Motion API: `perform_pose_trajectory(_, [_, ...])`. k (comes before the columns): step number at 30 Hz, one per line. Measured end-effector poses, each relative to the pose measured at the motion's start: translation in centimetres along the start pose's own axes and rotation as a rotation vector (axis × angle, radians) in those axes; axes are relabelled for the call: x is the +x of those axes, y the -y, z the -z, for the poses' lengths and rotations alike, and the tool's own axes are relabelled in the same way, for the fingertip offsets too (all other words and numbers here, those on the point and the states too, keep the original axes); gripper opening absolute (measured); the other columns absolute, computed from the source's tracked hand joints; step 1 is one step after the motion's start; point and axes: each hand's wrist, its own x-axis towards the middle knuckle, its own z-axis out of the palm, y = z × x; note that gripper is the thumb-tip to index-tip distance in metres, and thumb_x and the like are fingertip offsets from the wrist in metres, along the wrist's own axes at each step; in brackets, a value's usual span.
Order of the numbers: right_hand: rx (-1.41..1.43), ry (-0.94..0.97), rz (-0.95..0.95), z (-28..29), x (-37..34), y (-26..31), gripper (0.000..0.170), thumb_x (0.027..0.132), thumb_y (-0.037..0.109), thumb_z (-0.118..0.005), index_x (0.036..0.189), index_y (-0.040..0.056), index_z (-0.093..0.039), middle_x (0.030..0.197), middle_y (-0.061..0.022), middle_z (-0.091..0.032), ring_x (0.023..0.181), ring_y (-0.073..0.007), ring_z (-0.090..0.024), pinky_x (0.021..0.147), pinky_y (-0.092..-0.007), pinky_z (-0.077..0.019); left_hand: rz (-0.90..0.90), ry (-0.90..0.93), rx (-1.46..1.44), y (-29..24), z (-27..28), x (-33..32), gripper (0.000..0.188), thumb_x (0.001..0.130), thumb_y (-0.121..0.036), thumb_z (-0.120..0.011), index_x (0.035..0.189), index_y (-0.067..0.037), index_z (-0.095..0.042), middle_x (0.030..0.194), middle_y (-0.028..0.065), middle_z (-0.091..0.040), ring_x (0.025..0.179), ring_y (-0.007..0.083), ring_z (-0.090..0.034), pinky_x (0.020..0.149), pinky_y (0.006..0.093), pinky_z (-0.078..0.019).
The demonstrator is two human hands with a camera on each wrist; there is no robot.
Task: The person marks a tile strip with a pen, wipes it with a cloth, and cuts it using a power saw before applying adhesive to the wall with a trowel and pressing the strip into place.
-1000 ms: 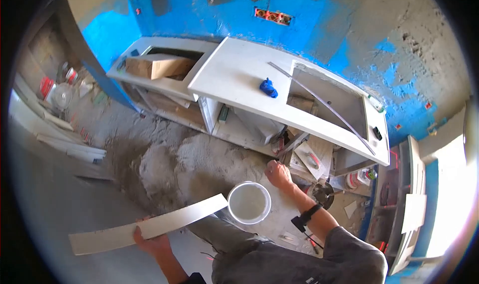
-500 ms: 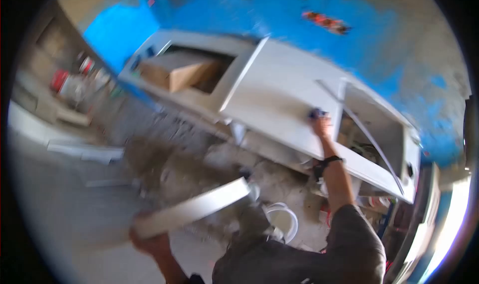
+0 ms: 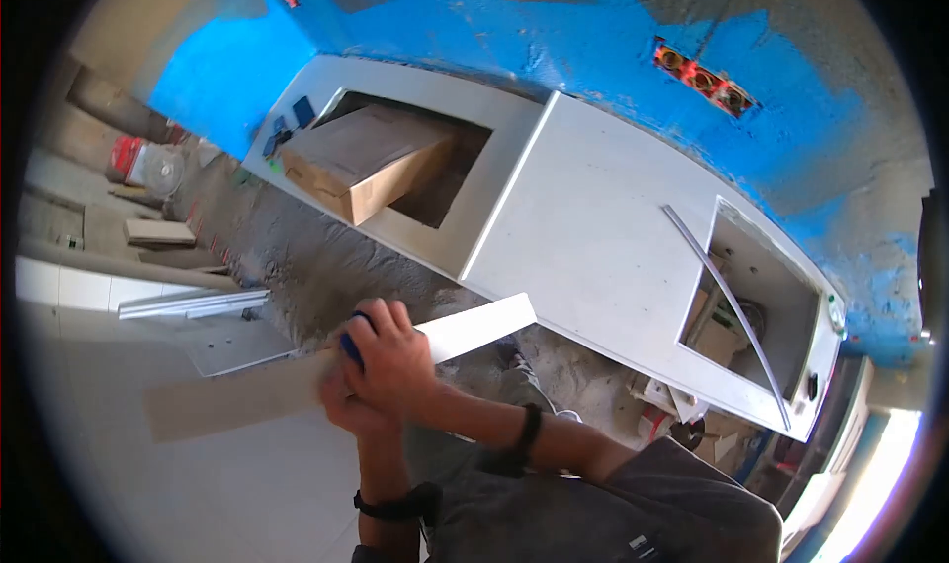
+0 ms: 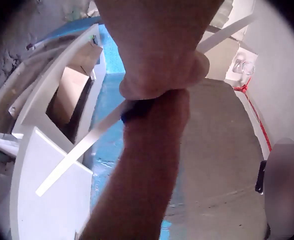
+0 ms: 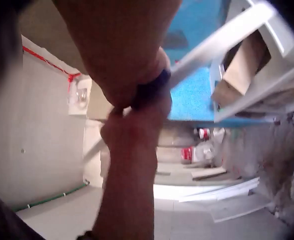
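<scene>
A long, narrow white strip [image 3: 480, 328] slants across the middle of the head view. My left hand [image 3: 354, 412] grips it from below near its middle. Directly above, my right hand [image 3: 393, 357] holds a crumpled blue cloth [image 3: 349, 347] against the strip, its fingers curled over the top. Only a bit of blue shows beside those fingers. In the left wrist view the two hands meet around the strip, with the dark blue cloth [image 4: 133, 111] between them. The strip's left part is blurred in the head view.
A white countertop [image 3: 583, 212] with two cut-outs runs along the blue wall. A cardboard box [image 3: 371, 158] sits in the left cut-out. Across the right one lies a thin metal bar [image 3: 730, 311]. More white strips [image 3: 193, 303] lie on the left.
My right hand has reached to the counter, picked up the blue cloth and brought it left onto the strip. The left hand keeps its grip and has moved up slightly. The head view has shifted.
</scene>
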Motion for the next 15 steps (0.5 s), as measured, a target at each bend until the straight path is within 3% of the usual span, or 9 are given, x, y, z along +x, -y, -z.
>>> perform_pose_trajectory(4, [0.026,-0.03,-0.098,0.4,1.2,-1.8,0.029,0.083,0.025,-0.076,0.098,0.0051,-0.061,0.105,-0.0148,-0.061,0.092,-0.0375,-0.068,0.068,-0.0483,-0.0595,-0.115,0.057,0.053,-1.8,-2.9,1.3,0.061,0.084,-0.027,-0.058,0.136,0.004,-0.059,0.129,0.0195,-0.065,0.14,0.0351,-0.048,0.12,0.0485,-0.0353])
perform_pose_trajectory(7, [-0.048,-0.065,-0.088,1.5,1.6,-4.0,0.03,0.083,0.029,-0.076,0.097,0.006,-0.063,0.095,-0.0159,-0.064,0.078,-0.0375,-0.071,0.063,-0.0483,-0.0598,-0.052,0.163,0.112,-2.9,-2.8,2.1,0.045,0.083,-0.024,-0.063,0.118,0.002,-0.063,0.131,0.0176,-0.061,0.14,0.034,-0.044,0.122,0.0473,-0.03])
perform_pose_trajectory(8, [-0.107,-0.108,-0.129,1.9,1.6,-5.4,0.032,0.084,0.032,-0.077,0.097,0.0059,-0.063,0.1,-0.0179,-0.067,0.08,-0.0379,-0.072,0.065,-0.0484,-0.0599,-0.027,0.194,0.076,-3.3,-2.5,2.5,0.041,0.082,-0.024,-0.062,0.114,0.002,-0.064,0.127,0.0167,-0.062,0.135,0.033,-0.046,0.12,0.0459,-0.0317])
perform_pose_trajectory(9, [-0.149,-0.168,-0.181,3.3,1.7,-6.2,0.028,0.079,0.021,-0.079,0.094,0.0033,-0.063,0.092,-0.0186,-0.068,0.08,-0.0411,-0.07,0.07,-0.0503,-0.0586,-0.008,0.226,0.037,-3.7,-2.1,2.9,0.038,0.082,-0.023,-0.062,0.111,0.002,-0.065,0.122,0.0158,-0.062,0.13,0.0321,-0.047,0.117,0.0446,-0.0334])
perform_pose_trajectory(10, [-0.227,-0.169,-0.266,3.4,1.2,-8.8,0.029,0.078,0.021,-0.079,0.094,0.0029,-0.064,0.092,-0.0189,-0.069,0.081,-0.04,-0.071,0.072,-0.0495,-0.0595,0.009,0.257,0.002,-4.1,-1.9,3.2,0.034,0.082,-0.022,-0.062,0.107,0.001,-0.066,0.118,0.0149,-0.063,0.125,0.0311,-0.048,0.115,0.0432,-0.0351])
perform_pose_trajectory(11, [-0.326,-0.189,-0.27,4.4,0.6,-11.4,0.028,0.079,0.022,-0.077,0.095,0.0028,-0.065,0.094,-0.0187,-0.07,0.082,-0.0395,-0.072,0.073,-0.0487,-0.0602,-0.005,0.167,0.02,-4.6,-3.4,2.7,0.026,0.082,-0.021,-0.062,0.098,-0.001,-0.066,0.107,0.0124,-0.062,0.114,0.0289,-0.048,0.111,0.0406,-0.036])
perform_pose_trajectory(13, [-0.513,-0.109,-0.299,6.4,-1.6,-17.8,0.027,0.087,0.031,-0.071,0.095,0.0053,-0.066,0.097,-0.0199,-0.07,0.086,-0.0391,-0.073,0.078,-0.051,-0.0605,-0.039,0.177,0.028,-6.0,-2.5,3.0,0.031,0.079,-0.02,-0.06,0.102,0.0,-0.066,0.108,0.0159,-0.066,0.115,0.0315,-0.053,0.116,0.0442,-0.0326])
perform_pose_trajectory(14, [-0.47,-0.136,-0.479,6.9,-2.8,-20.8,0.028,0.087,0.03,-0.07,0.09,0.0033,-0.066,0.096,-0.0208,-0.071,0.084,-0.0408,-0.073,0.076,-0.0508,-0.0602,-0.055,0.18,0.03,-6.5,-2.1,3.2,0.035,0.077,-0.019,-0.059,0.105,0.0,-0.066,0.109,0.0176,-0.068,0.115,0.0328,-0.055,0.118,0.046,-0.0309])
perform_pose_trajectory(15, [-0.418,-0.216,-0.512,7.9,-2.9,-21.3,0.029,0.088,0.03,-0.069,0.09,0.0014,-0.065,0.09,-0.0225,-0.071,0.08,-0.0428,-0.072,0.073,-0.0517,-0.0591,-0.06,0.202,0.042,-6.9,-2.5,3.4,0.035,0.077,-0.019,-0.059,0.105,0.0,-0.066,0.107,0.017,-0.068,0.114,0.0326,-0.056,0.119,0.0467,-0.0307])
